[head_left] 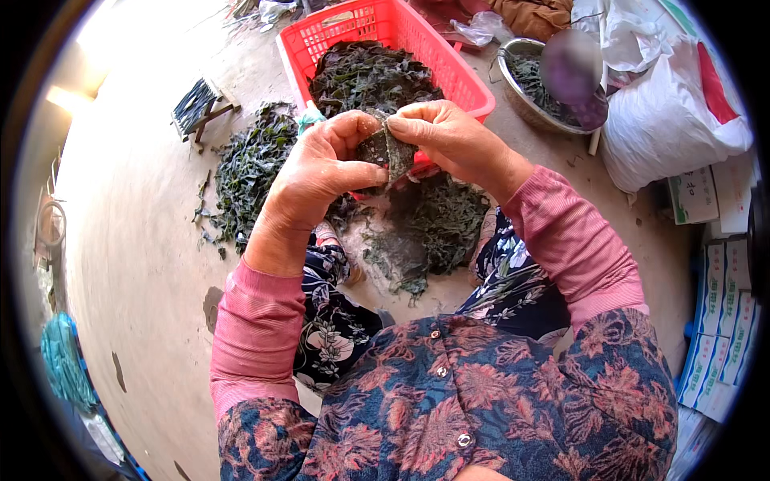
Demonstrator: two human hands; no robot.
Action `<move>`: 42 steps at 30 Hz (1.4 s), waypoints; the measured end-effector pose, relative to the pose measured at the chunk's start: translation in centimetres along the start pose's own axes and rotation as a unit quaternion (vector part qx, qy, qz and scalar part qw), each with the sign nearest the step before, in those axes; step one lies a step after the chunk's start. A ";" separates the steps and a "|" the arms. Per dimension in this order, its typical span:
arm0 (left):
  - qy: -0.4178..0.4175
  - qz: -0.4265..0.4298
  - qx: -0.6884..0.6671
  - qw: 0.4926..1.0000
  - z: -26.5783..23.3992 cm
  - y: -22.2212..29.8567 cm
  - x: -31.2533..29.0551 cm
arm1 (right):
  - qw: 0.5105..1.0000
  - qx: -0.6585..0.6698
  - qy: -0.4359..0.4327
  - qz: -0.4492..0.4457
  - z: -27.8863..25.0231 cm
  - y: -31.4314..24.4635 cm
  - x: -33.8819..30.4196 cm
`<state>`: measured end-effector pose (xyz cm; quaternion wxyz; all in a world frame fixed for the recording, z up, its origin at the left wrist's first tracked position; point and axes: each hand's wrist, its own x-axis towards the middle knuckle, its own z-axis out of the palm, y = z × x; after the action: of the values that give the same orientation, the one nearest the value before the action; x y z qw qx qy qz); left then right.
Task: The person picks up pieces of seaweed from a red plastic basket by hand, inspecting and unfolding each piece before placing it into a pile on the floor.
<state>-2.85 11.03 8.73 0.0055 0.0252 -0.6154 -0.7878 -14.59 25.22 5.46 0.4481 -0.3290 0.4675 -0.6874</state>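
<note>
Between my two hands is a dark green piece of seaweed (387, 152), its surface speckled with pale grains. My left hand (329, 156) pinches it from the left, thumb across the front. From the right, my right hand (449, 136) grips its upper edge between thumb and fingers. Just beyond my hands stands a red plastic basket (473, 88) with slatted sides, holding a heap of dark seaweed (373, 76). A loose pile of seaweed (257, 172) lies on the floor to the left. More seaweed (441, 224) lies on the floor between my feet, beside whitish grains.
At the far left stands a small folding stool (200, 108). A metal basin (513, 84) with seaweed sits right of the basket, partly behind a blurred purple patch. White sacks (674, 120) stand beside it. Stacked boxes (718, 321) line the right edge; a teal net bundle (66, 361) hangs at left.
</note>
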 end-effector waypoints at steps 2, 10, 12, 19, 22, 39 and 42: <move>0.021 0.057 0.126 0.990 -0.4 -0.5 0.0 | 1.000 0.025 0.000 0.002 0.5 -0.1 -0.2; 0.303 0.191 0.402 0.843 0.4 -1.3 0.0 | 0.996 -0.049 0.029 -0.069 1.0 0.1 0.0; 0.250 0.112 0.311 0.910 -0.3 -1.4 -0.4 | 0.996 -0.070 0.019 -0.057 1.4 -0.4 -0.1; 0.177 0.046 -0.026 0.983 0.5 -1.7 -0.9 | 0.993 -0.117 0.023 -0.015 2.3 -0.9 -0.4; 0.159 0.070 -0.030 0.984 1.0 -2.0 -0.8 | 0.993 -0.120 0.021 -0.010 1.7 -0.6 -0.2; 0.176 -0.014 -0.038 0.983 -6.3 -0.6 -2.4 | 0.946 -0.323 -0.023 0.005 -1.7 -0.1 -0.2; 0.231 -0.032 0.012 0.972 -7.5 -0.9 -3.4 | 0.894 -0.446 -0.010 -0.053 -2.2 0.9 0.0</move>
<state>0.88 4.05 6.19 0.1219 0.2266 -0.6055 -0.7531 -16.27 25.83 3.89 0.2221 -0.5250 0.7023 -0.4263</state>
